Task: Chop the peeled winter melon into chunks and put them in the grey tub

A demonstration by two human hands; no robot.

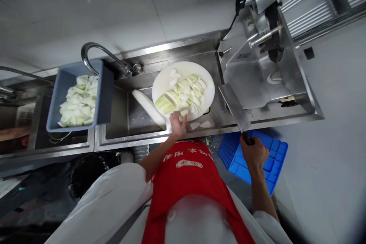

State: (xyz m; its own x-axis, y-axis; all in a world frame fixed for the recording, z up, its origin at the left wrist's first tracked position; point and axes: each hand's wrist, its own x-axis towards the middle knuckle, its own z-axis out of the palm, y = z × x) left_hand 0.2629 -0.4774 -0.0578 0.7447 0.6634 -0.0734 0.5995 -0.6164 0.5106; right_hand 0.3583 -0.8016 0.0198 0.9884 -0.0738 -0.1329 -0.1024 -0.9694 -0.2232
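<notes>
Vegetable pieces (187, 90), pale and cut into slabs and chunks, lay heaped on the round white cutting board (162, 80), which sat on my steel bench (197, 56) beside the sink opening. The likeliest trouble, I judged, was spillage: the heap reached close to the board's near rim, and a careless sweep could have pushed more over, to join the loose slices (205, 124) lying on the metal just off it. Wet pieces would probably have slid easily, too. The cleaver (236, 108) was the other worry; its broad blade stuck out over the bench's front edge, so a hasty swing back toward the board could have caught my fingers or knocked the slicing machine (248, 72). My left hand (177, 124) was at the board's near rim, forearm slanting up from the lower left, fingers bent over the closest pieces; whether they gripped one or merely touched it, I could not tell. My right hand (254, 152) was wrapped firmly round the cleaver's handle, well out to the side above the blue crate (243, 167), knuckles upward, the blade angled forward and to the left.
</notes>
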